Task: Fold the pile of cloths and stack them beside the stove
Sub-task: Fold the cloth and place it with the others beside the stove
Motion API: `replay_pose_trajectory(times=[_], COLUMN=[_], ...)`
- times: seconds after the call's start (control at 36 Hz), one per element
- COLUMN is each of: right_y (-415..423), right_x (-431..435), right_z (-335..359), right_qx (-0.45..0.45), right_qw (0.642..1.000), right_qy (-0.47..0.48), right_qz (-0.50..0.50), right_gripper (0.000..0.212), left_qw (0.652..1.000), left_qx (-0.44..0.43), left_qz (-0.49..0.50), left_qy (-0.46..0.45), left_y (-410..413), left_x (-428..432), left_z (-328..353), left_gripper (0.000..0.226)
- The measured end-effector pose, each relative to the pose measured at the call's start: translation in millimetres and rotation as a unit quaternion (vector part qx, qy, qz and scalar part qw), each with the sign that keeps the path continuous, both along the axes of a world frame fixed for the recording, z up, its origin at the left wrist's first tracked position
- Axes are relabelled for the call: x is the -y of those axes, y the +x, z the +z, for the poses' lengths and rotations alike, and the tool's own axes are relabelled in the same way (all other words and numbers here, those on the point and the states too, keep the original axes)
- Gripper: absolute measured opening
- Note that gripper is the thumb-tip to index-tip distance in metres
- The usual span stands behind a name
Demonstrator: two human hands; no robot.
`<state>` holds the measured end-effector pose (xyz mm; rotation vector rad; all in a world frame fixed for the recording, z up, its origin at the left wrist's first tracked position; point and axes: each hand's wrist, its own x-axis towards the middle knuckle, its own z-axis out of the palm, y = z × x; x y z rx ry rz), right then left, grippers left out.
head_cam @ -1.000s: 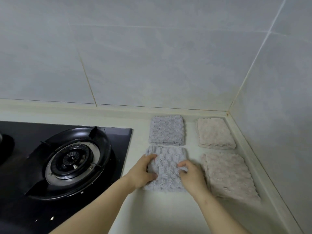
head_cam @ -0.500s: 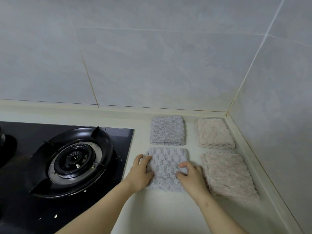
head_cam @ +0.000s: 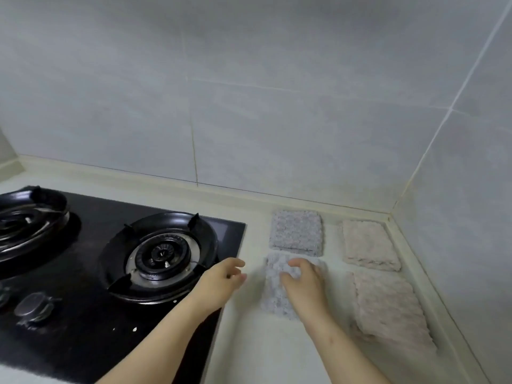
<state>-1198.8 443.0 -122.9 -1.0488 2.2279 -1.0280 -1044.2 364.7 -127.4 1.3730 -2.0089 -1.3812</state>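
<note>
Four folded cloths lie on the pale counter point(head_cam: 257, 342) right of the black gas stove point(head_cam: 116, 273). A grey cloth point(head_cam: 296, 232) sits at the back, a second grey cloth point(head_cam: 274, 295) in front of it. Two beige cloths lie further right, one at the back point(head_cam: 368, 245) and one in front point(head_cam: 390, 309). My right hand point(head_cam: 304, 284) rests on top of the near grey cloth, fingers bent, covering its middle. My left hand point(head_cam: 224, 281) hovers left of that cloth, over the stove's edge, fingers loose and holding nothing.
The near burner point(head_cam: 163, 256) with its black pan support lies just left of my left hand; a second burner point(head_cam: 25, 217) and a knob point(head_cam: 33, 307) sit further left. Tiled walls meet in a corner point(head_cam: 393, 212) behind the beige cloths.
My left hand has let go of the near grey cloth and pulled left off it. My right hand has slid onto the cloth's top. The camera view has swung left.
</note>
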Motion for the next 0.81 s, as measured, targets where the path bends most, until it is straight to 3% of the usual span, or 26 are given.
replay_pose_trajectory(times=[0.14, 0.44, 0.81], right_y=[70, 243, 541], right_x=[28, 36, 24], right_z=[16, 17, 11], right_qx=[0.081, 0.132, 0.144], right_qw=[0.989, 0.947, 0.888], right_qy=[-0.055, -0.007, 0.037], right_qz=[0.109, 0.292, 0.435], right_gripper=[0.012, 0.009, 0.009], left_qw=[0.995, 0.938, 0.893], left_qx=[-0.046, -0.124, -0.089], left_qz=[0.088, 0.325, 0.442], left_qy=[0.002, 0.016, -0.005], left_y=[66, 264, 539], left_x=[-12, -40, -103], left_z=[16, 21, 12], left_gripper=[0.015, 0.014, 0.013])
